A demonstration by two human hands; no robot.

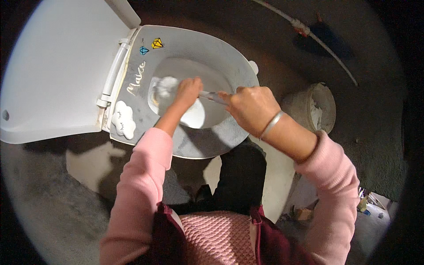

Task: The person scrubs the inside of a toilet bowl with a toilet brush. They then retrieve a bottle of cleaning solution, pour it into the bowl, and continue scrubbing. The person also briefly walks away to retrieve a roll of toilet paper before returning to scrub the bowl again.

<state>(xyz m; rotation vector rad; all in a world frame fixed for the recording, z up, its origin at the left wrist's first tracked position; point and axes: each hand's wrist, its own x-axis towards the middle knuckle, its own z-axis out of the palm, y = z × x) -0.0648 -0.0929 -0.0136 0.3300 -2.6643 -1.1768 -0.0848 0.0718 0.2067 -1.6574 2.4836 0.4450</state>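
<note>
Both my hands are over the bowl of a white toilet. My right hand (253,106), with a silver bangle at the wrist, is closed around the grey-white handle (213,96) of what looks like a toilet brush. Farther down the same handle, my left hand (188,93) grips it near the bowl's middle. A blurred white brush head (166,85) is inside the bowl (212,78), to the left of my left hand. A grey padded seat cover (198,145) with a cloud patch, gem pictures and lettering lies on the seat.
The raised toilet lid (63,66) stands at the left. Right of the toilet is a pale bucket (323,106) with crumpled white material inside. A thin hose (326,49) crosses the dark area at the upper right. Small items (371,202) lie at the lower right.
</note>
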